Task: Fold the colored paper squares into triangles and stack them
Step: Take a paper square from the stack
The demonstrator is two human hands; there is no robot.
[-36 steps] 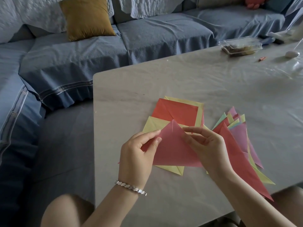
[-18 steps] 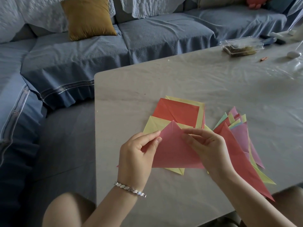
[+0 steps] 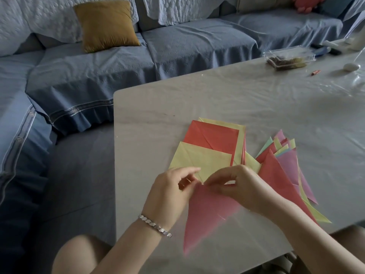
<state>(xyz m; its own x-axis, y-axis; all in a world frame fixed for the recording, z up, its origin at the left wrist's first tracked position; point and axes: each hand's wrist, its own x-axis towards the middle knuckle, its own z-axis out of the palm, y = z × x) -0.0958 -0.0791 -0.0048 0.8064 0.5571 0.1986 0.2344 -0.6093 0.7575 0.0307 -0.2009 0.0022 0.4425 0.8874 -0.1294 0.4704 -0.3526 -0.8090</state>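
Note:
A pink paper triangle (image 3: 205, 212) hangs point-down over the table's near edge. My left hand (image 3: 173, 192) and my right hand (image 3: 237, 184) both pinch it along its top edge, fingertips close together. Behind them lies a pile of unfolded squares (image 3: 215, 139), a red sheet on yellow ones, with one yellow square (image 3: 199, 159) nearer to me. To the right sits the fanned stack of folded triangles (image 3: 284, 175), red on top of pink, yellow and green ones.
The pale table (image 3: 237, 99) has its left edge beside a blue-covered sofa (image 3: 118, 62) with a mustard cushion (image 3: 106, 24). At the far right stand a clear plastic box (image 3: 289, 58), a small orange object (image 3: 315, 72) and a white pebble-like thing (image 3: 351, 66).
The pink triangle has turned from point-up to point-down and swung towards me. Both hands have moved together onto its top edge, uncovering the yellow square.

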